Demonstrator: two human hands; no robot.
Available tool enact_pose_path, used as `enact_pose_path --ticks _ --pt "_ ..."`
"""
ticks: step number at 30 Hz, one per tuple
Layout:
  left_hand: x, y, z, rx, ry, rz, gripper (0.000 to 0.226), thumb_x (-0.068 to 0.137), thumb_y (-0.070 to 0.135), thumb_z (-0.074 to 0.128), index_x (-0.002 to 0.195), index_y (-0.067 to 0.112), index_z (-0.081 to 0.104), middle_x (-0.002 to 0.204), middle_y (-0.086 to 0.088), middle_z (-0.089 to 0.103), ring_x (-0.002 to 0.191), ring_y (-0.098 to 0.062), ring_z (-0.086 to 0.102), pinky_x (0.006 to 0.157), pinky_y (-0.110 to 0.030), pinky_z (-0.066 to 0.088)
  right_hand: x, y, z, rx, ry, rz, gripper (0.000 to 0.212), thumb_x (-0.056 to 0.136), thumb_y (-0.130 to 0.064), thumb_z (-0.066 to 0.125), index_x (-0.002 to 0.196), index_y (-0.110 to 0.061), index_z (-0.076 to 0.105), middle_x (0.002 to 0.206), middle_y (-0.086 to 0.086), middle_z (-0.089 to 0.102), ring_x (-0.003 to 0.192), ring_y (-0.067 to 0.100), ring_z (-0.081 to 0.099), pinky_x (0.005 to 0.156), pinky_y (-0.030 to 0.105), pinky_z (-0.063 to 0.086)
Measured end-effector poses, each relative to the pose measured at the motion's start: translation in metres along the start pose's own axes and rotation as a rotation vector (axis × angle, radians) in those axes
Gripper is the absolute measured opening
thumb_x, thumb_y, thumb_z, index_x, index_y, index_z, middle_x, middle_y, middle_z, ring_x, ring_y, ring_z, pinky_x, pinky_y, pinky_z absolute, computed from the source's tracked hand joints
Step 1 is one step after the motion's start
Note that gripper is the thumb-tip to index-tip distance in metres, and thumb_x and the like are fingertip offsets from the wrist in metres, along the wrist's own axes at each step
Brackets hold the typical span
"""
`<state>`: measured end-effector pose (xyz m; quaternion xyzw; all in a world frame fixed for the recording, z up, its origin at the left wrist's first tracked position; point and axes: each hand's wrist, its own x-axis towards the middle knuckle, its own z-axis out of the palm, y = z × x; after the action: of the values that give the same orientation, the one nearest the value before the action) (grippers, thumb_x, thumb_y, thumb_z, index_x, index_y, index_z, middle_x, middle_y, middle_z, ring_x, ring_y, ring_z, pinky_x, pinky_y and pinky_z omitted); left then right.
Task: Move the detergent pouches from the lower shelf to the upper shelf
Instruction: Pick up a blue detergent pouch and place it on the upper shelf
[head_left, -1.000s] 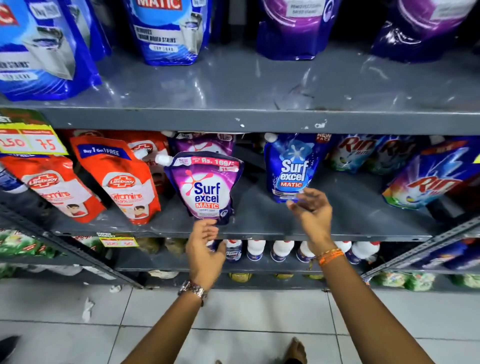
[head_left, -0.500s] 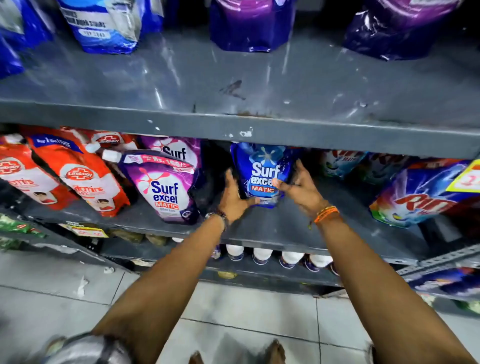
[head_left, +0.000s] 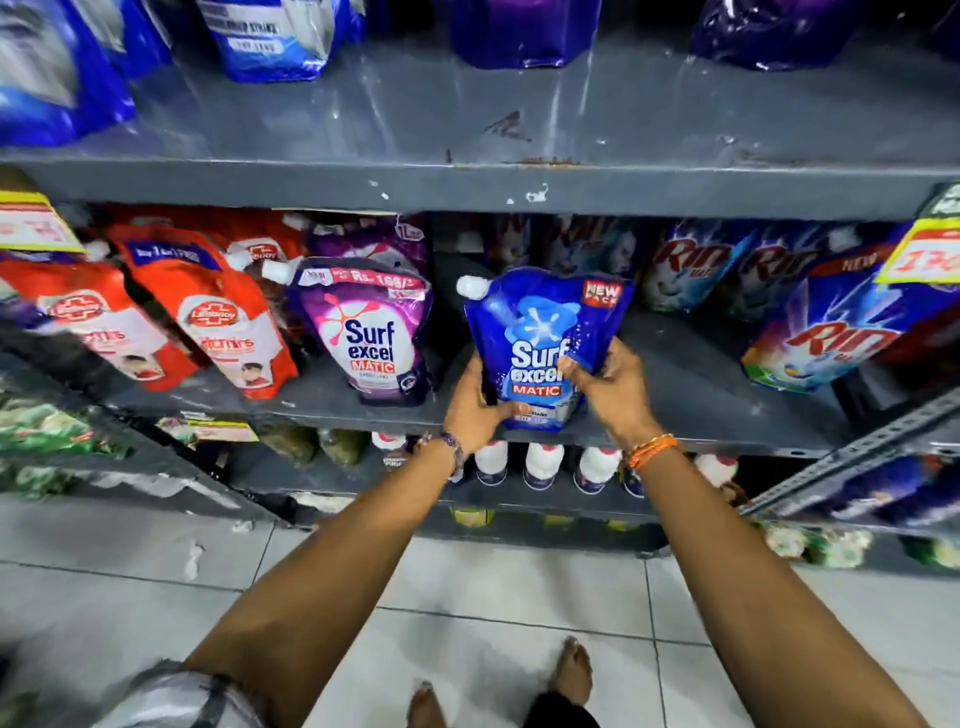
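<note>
A blue Surf excel Matic pouch with a white cap stands upright at the front edge of the lower shelf. My left hand grips its lower left side and bottom. My right hand grips its right side, thumb across the label. A purple Surf excel pouch stands to its left on the same shelf, untouched. The grey upper shelf runs above, with blue pouches and purple pouches at its back.
Red Lifebuoy pouches lean at the left of the lower shelf, and Rin pouches at the right. White bottles line the shelf below. Yellow price tags hang off the upper shelf edge. Tiled floor and bare feet show below.
Both hands moved in and closed on the blue pouch, which has come forward from the back of the lower shelf to its front edge and now shows its cap.
</note>
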<state>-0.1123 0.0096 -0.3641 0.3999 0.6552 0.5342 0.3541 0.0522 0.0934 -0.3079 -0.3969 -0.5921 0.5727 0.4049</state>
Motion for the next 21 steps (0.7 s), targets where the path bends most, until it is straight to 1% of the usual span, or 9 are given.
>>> enact_pose_path --ticks 2,5,7,9,11,14,16,18,21 --pt "-0.023 -0.006 0.011 -0.012 0.006 -0.012 0.09 0.059 0.018 0.089 0.139 0.025 0.048 0.132 0.001 0.065 0.126 -0.022 0.062 0.107 -0.05 0.051 -0.018 0.007 -0.014 0.0 -0.015 0.018 0.029 0.085 0.005 0.072 0.107 -0.013 0.065 0.108 0.007 0.073 0.083 0.001 0.075 0.079 0.032 0.064" --pt "-0.061 -0.014 0.034 -0.027 -0.041 -0.03 0.085 0.064 0.011 0.09 0.137 0.027 0.05 0.13 0.008 0.069 0.123 -0.018 0.066 0.103 -0.053 0.054 -0.049 0.013 -0.044 -0.017 -0.038 0.068 0.028 0.084 0.0 0.074 0.104 -0.02 0.069 0.103 0.0 0.077 0.091 0.011 0.076 0.083 0.043 0.063" --pt "-0.09 -0.01 0.052 -0.045 -0.072 -0.068 0.082 0.065 0.016 0.09 0.133 0.039 0.052 0.131 0.012 0.069 0.123 -0.016 0.066 0.102 -0.054 0.054 -0.07 0.013 -0.068 -0.022 -0.03 0.114 0.027 0.084 -0.003 0.075 0.107 -0.017 0.069 0.104 0.001 0.079 0.096 0.018 0.076 0.084 0.047 0.063" --pt "-0.123 0.0 0.07 -0.048 -0.076 -0.124 0.075 0.067 0.023 0.089 0.129 0.043 0.052 0.127 0.021 0.07 0.117 -0.01 0.068 0.099 -0.051 0.057 -0.093 0.009 -0.088 -0.028 -0.036 0.161 0.024 0.084 -0.005 0.076 0.104 -0.017 0.071 0.103 0.0 0.08 0.097 0.019 0.077 0.082 0.046 0.063" --pt "-0.154 0.004 0.086 -0.045 -0.05 -0.166 0.072 0.068 0.035 0.088 0.13 0.041 0.052 0.124 0.023 0.07 0.113 -0.01 0.069 0.095 -0.051 0.059 -0.112 0.002 -0.106 -0.028 -0.074 0.196 0.023 0.084 -0.002 0.074 0.102 -0.017 0.071 0.101 -0.003 0.081 0.094 0.017 0.077 0.078 0.039 0.063" --pt "-0.175 0.011 0.1 -0.049 0.001 -0.179 0.075 0.065 0.044 0.091 0.131 0.042 0.055 0.13 0.01 0.07 0.123 -0.019 0.066 0.103 -0.052 0.053 -0.118 -0.017 -0.122 0.03 -0.131 0.203 0.025 0.084 0.005 0.071 0.099 -0.014 0.071 0.093 -0.006 0.082 0.085 0.012 0.078 0.068 0.023 0.061" --pt "-0.17 0.025 0.097 -0.067 0.045 -0.184 0.073 0.062 0.04 0.092 0.126 0.045 0.058 0.128 0.005 0.072 0.119 -0.022 0.068 0.102 -0.052 0.053 -0.107 -0.031 -0.119 0.064 -0.164 0.188 0.024 0.084 0.004 0.071 0.098 -0.016 0.072 0.094 -0.005 0.082 0.086 0.013 0.078 0.069 0.025 0.062" --pt "-0.159 0.049 0.083 -0.064 0.081 -0.168 0.072 0.061 0.033 0.091 0.123 0.045 0.058 0.124 0.007 0.074 0.115 -0.019 0.071 0.099 -0.047 0.055 -0.09 -0.045 -0.107 0.091 -0.198 0.152 0.024 0.084 0.0 0.072 0.099 -0.019 0.073 0.098 -0.002 0.081 0.09 0.016 0.078 0.074 0.031 0.064" --pt "-0.14 0.073 0.06 -0.031 0.09 -0.111 0.069 0.064 0.026 0.09 0.123 0.042 0.058 0.123 0.009 0.074 0.115 -0.015 0.071 0.097 -0.04 0.055 -0.066 -0.055 -0.086 0.14 -0.205 0.121 0.023 0.084 0.0 0.073 0.1 -0.016 0.072 0.094 -0.005 0.081 0.087 0.012 0.077 0.072 0.027 0.062"
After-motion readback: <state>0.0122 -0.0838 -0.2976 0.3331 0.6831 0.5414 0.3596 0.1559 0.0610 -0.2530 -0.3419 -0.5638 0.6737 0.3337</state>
